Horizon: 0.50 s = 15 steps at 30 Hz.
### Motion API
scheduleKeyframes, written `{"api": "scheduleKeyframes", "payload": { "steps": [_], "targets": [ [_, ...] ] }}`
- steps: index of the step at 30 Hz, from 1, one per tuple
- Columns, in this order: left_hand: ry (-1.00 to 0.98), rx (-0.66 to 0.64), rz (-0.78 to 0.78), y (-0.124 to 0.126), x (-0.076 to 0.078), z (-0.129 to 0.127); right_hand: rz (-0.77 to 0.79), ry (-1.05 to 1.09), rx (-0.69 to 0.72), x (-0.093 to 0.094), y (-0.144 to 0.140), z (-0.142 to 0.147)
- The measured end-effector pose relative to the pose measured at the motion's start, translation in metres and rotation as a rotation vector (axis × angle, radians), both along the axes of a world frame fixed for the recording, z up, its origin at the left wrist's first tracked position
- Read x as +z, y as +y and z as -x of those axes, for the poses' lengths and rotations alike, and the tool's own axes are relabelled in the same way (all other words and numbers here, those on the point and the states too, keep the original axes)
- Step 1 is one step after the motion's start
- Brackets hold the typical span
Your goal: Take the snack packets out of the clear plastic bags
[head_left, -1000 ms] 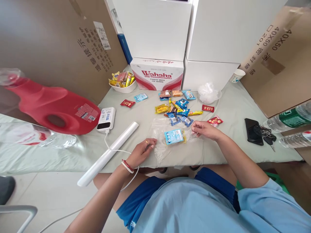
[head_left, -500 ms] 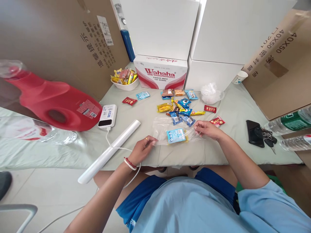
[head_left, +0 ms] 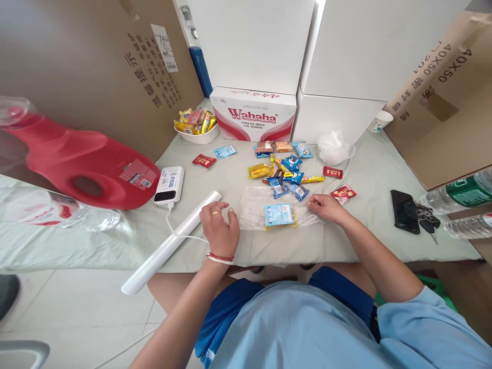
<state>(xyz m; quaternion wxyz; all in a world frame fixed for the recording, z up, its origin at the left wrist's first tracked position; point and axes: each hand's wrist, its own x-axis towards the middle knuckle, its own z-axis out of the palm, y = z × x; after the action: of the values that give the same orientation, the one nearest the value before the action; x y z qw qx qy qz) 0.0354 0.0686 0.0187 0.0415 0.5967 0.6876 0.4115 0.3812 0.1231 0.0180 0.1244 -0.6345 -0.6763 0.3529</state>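
A clear plastic bag lies flat before me, with a light-blue snack packet in it and something yellow partly hidden beneath. My right hand is closed in a pinch at the bag's right edge. My left hand is off the bag, fingers bent and thumb apart, beside the upper end of a long white bar; I see nothing in it. A white cable runs from a power bank across the bar and behind the left hand. Behind the bag lies a pile of small wrapped snacks.
Red packets lie right of the pile. At the back are a white snack bowl, a Wahaba-style printed carton and a crumpled clear bag. A red jug stands left; a phone with keys and bottles are right.
My left hand has let go of the bag's left edge and moved left and up to the white bar. My right hand stays at the bag's right edge.
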Motion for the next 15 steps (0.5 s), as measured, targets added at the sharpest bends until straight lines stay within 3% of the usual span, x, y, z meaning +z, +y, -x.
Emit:
{"api": "scheduleKeyframes", "payload": {
  "steps": [2,4,6,10,15],
  "targets": [
    [0.107,-0.211,-0.021,-0.008,0.011,-0.015,-0.063,-0.140,0.025,0.003,0.001,-0.001],
    [0.205,-0.469,0.064,-0.011,0.016,-0.035,-0.197,-0.299,0.040,0.010,0.005,0.002],
    [0.285,-0.604,0.162,-0.008,0.015,-0.055,-0.347,-0.399,0.060,0.020,0.012,0.011],
    [0.392,-0.613,0.269,0.001,0.002,-0.080,-0.463,-0.392,0.230,0.036,0.037,0.050],
    [0.428,-0.571,0.270,0.004,-0.006,-0.084,-0.343,-0.489,0.375,0.031,0.073,0.094]
  ]
}}
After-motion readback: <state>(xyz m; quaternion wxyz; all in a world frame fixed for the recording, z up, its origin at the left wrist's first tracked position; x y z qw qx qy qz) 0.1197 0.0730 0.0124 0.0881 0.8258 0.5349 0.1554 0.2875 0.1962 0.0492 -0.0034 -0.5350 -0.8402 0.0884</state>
